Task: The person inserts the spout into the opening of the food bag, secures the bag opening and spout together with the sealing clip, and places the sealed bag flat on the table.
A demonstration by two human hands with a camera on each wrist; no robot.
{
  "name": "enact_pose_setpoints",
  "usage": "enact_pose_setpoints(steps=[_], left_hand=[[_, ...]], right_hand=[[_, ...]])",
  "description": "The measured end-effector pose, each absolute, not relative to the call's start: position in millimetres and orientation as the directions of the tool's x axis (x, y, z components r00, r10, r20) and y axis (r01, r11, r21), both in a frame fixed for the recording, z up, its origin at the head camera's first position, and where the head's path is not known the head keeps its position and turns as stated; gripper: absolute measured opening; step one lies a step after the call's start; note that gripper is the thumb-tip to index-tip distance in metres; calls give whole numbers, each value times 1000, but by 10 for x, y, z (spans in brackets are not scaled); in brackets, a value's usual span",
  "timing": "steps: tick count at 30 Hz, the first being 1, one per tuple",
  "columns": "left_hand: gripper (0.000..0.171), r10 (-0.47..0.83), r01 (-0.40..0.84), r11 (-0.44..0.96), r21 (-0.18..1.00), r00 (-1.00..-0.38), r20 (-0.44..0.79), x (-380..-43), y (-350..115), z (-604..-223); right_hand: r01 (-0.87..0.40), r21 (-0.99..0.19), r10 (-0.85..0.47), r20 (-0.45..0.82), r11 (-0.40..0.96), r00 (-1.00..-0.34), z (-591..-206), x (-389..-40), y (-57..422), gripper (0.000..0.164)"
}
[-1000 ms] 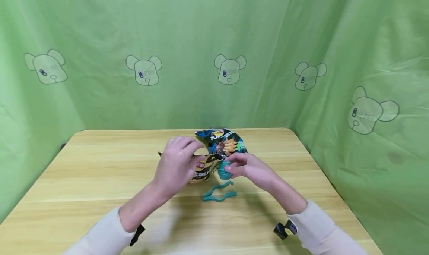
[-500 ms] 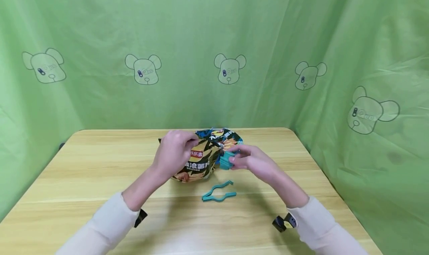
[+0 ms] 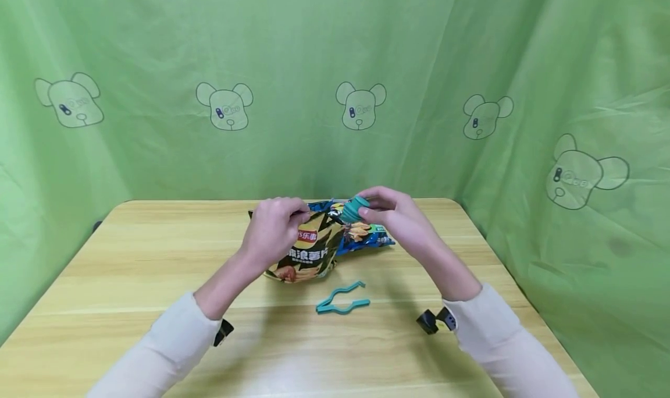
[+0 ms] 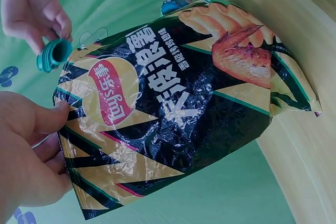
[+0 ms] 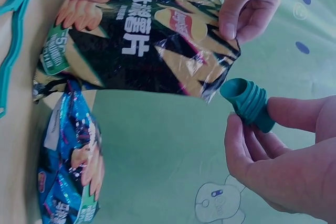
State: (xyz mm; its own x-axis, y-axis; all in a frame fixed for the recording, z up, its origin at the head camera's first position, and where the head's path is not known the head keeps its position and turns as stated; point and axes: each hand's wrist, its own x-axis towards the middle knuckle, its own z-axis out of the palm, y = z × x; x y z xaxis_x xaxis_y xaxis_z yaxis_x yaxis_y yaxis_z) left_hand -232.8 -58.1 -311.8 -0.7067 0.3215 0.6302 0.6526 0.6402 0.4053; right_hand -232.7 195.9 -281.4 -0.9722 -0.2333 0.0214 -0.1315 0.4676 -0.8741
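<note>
My left hand (image 3: 272,229) pinches the top edge of a black-and-gold chip bag (image 4: 173,103), which stands upright on the table. In my right hand (image 3: 400,220) is a small teal ribbed spout (image 5: 247,100), held between thumb and fingers. Its round opening faces the bag's upper corner, close by; whether the two touch I cannot tell. A blue chip bag (image 5: 73,166) lies behind the black-and-gold one, partly hidden by it. In front of both bags, a teal clip (image 3: 340,299) lies spread open on the table.
The wooden table (image 3: 157,258) carries all of these things. A green curtain (image 3: 293,159) printed with bear heads hangs behind and at both sides of it.
The black-and-gold bag has come upright in my left hand. My right hand has risen with the spout from beside the bag to its top corner and tilted it. The clip stays put.
</note>
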Motion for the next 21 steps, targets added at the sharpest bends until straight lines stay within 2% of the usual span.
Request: enact_pose_setpoints(steps=[21], left_hand=[[7,318,654,625,426,-711,627,-2355,-582,-3108]], right_hand=[[-197,-861,-237,92,468,-967,-2855,-2424,1690,25]])
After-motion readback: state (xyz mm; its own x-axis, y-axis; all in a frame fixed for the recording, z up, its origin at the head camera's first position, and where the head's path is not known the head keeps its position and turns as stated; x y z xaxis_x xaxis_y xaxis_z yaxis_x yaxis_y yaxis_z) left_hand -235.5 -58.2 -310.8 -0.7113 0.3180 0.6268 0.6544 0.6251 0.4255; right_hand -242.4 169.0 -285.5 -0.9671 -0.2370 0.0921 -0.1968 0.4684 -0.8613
